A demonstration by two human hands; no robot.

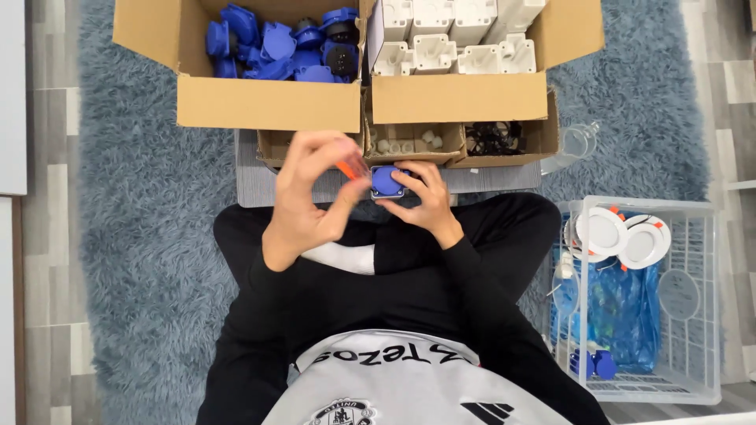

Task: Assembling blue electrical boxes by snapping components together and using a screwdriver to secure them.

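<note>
A single head-worn camera looked almost straight down from above the seated person, close over the lap and forearms. It faced forward across the fluffy grey-blue rug [150,205], so the two open brown cardboard boxes [260,102] lay along the top edge, and the white wire basket [701,315] sat at the lower right. No second view shared the scene.

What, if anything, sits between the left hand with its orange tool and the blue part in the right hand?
Nothing visible does. The left hand holds the orange tool right beside the blue part, which the right hand grips over the lap. The cardboard boxes lie farther out, not between them.
</note>
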